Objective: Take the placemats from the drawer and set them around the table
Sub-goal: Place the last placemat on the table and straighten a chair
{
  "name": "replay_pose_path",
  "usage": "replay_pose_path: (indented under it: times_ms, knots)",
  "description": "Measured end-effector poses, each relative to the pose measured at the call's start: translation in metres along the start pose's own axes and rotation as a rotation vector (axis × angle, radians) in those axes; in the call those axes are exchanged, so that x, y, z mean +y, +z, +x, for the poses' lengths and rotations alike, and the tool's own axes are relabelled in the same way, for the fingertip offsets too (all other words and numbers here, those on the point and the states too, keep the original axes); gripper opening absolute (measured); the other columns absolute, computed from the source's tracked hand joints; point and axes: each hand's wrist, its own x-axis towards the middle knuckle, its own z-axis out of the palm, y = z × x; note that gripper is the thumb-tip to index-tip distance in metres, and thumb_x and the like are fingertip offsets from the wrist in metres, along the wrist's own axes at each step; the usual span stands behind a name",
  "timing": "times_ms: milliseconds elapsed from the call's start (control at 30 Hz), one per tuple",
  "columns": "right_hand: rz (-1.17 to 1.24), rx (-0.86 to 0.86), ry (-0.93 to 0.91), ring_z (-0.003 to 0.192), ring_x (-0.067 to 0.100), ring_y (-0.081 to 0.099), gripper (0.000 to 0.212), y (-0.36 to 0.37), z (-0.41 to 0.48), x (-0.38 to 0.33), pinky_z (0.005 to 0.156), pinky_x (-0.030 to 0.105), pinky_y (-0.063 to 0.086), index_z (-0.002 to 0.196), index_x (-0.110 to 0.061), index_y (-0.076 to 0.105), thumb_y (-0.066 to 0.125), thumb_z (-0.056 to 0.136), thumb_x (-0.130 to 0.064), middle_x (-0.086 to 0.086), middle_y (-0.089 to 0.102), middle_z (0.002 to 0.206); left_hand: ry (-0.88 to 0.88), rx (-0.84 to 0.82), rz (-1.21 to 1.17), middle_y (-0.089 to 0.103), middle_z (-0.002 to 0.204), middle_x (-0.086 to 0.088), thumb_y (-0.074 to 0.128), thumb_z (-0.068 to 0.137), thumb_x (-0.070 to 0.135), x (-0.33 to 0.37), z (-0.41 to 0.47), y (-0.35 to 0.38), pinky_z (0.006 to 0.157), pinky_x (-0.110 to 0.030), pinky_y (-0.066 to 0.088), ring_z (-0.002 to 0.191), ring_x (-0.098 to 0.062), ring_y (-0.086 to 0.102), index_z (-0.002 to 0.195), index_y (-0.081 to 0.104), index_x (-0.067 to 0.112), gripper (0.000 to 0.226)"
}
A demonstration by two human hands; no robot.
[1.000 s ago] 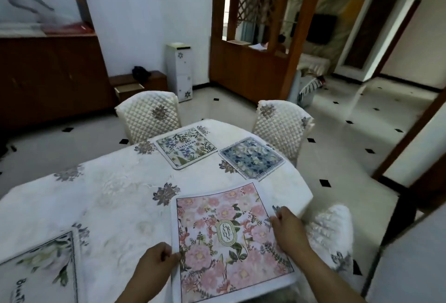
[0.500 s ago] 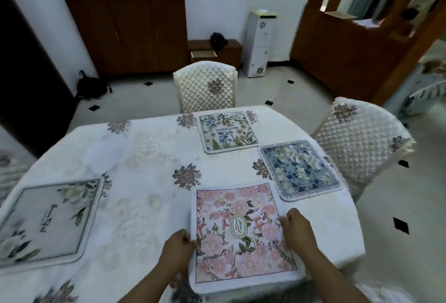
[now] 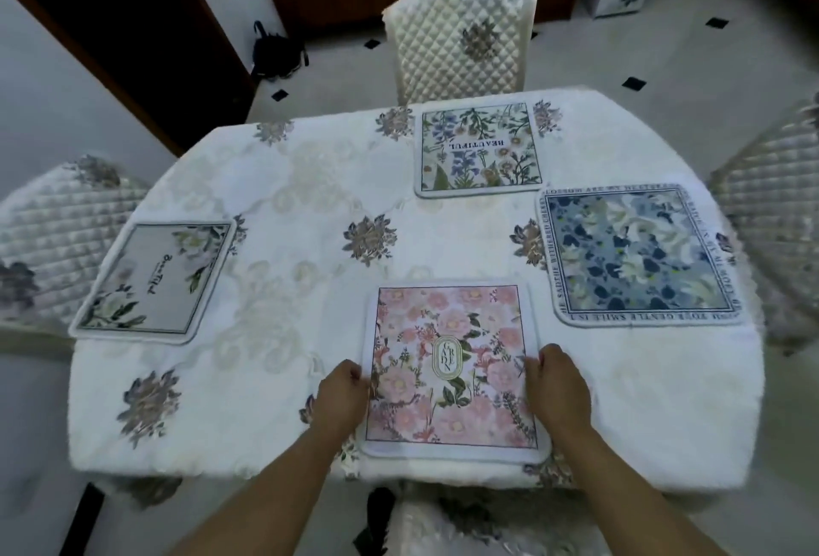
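1. Pink mat (image 3: 450, 369) lies flat at the near edge of the bench (image 3: 283, 183). Each grip pinches a side edge, left hand (image 3: 343, 396) on the left and right hand (image 3: 556, 387) on the right, likely to square it with that edge.
2. The grey mat (image 3: 153, 281), green mat (image 3: 478, 148) and blue mat (image 3: 638, 254) lie apart round the bench, each before a chair (image 3: 458, 37), so every place gets one.

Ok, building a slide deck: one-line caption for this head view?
Left hand and right hand hold the pink floral square placemat on the white-clothed table, with three other placemats laid.
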Motion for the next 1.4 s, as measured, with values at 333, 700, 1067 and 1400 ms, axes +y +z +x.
replay_pose_path:
  times_ms: [333, 700, 1067, 1400]
  knots:
    - [-0.290, -0.147, -0.633, 0.136, 0.037, 0.044, 0.061, 0.058, -0.074, -0.038, 0.115, 0.050, 0.025, 0.139, 0.002, 0.050, 0.034, 0.095, -0.037, 0.022, 0.048, 0.146, 0.574, 0.158, 0.312, 0.045, 0.143, -0.029, 0.052, 0.094, 0.028, 0.001, -0.050, 0.088, 0.106, -0.056, 0.040, 0.134, -0.042, 0.043, 0.134, 0.050, -0.001, 0.049]
    - [-0.407, -0.235, -0.600, 0.152, 0.024, 0.008, 0.066, 0.043, -0.054, 0.036, 0.121, 0.042, 0.015, 0.154, -0.004, 0.021, 0.028, 0.101, -0.044, 0.013, 0.017, 0.162, 0.673, 0.072, 0.393, 0.019, 0.162, -0.009, 0.027, 0.102, 0.047, -0.065, -0.024, 0.077, 0.123, -0.033, 0.000, 0.151, -0.023, 0.010, 0.154, 0.023, 0.013, 0.062]
    - [-0.384, -0.343, -0.626, 0.152, 0.024, 0.007, 0.064, 0.047, 0.051, -0.061, 0.122, 0.041, 0.005, 0.156, -0.008, 0.015, 0.035, 0.100, -0.033, 0.011, 0.012, 0.165, 0.615, 0.032, 0.235, 0.009, 0.162, -0.022, 0.039, 0.100, 0.029, 0.082, 0.050, 0.086, 0.121, -0.043, 0.002, 0.150, -0.034, -0.001, 0.153, 0.016, 0.003, 0.063]
    - [-0.443, -0.323, -0.663, 0.152, 0.022, -0.002, 0.062, 0.040, 0.116, -0.051, 0.122, 0.036, 0.000, 0.157, -0.009, 0.005, 0.020, 0.103, -0.037, 0.010, 0.002, 0.165, 0.694, 0.020, 0.452, 0.000, 0.163, -0.015, 0.016, 0.102, 0.052, 0.077, 0.122, 0.056, 0.120, -0.040, -0.002, 0.150, -0.027, -0.006, 0.155, 0.001, 0.008, 0.070]
